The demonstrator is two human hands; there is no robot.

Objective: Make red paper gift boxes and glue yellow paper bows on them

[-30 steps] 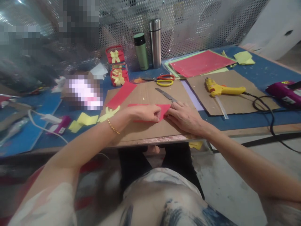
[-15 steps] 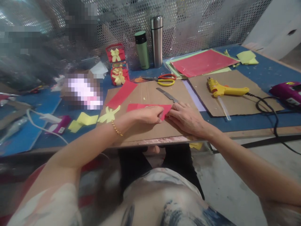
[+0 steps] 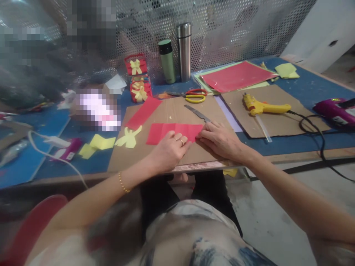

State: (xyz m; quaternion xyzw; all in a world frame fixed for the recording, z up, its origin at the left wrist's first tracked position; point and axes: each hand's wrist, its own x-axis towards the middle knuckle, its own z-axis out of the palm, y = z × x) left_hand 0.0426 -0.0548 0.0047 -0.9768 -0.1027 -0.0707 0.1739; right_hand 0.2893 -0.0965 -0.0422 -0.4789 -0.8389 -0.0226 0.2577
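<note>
A creased strip of red paper point(image 3: 162, 132) lies on a cardboard sheet point(image 3: 144, 157) in front of me. My left hand point(image 3: 172, 149), with rings on it, bends its fingers over the paper's near edge, and its fingertips are partly hidden. At the paper's right end my right hand point(image 3: 217, 138) pinches the corner between bent fingers. A grey blade point(image 3: 195, 112) rests just beyond my right hand. Another red strip point(image 3: 144, 112) and a pale yellow paper bow point(image 3: 129, 137) lie to the left on the cardboard.
Scissors point(image 3: 195, 96), a green bottle point(image 3: 167, 62) and a steel flask point(image 3: 184, 53) stand or lie behind. Two small red boxes with bows point(image 3: 141, 91) are at back left. A yellow glue gun point(image 3: 267, 107) with a cable is on the right, below red sheets point(image 3: 238, 77).
My left hand has drawn back toward me and slightly left, uncovering more of the creased red strip. My right hand stays at the strip's right end.
</note>
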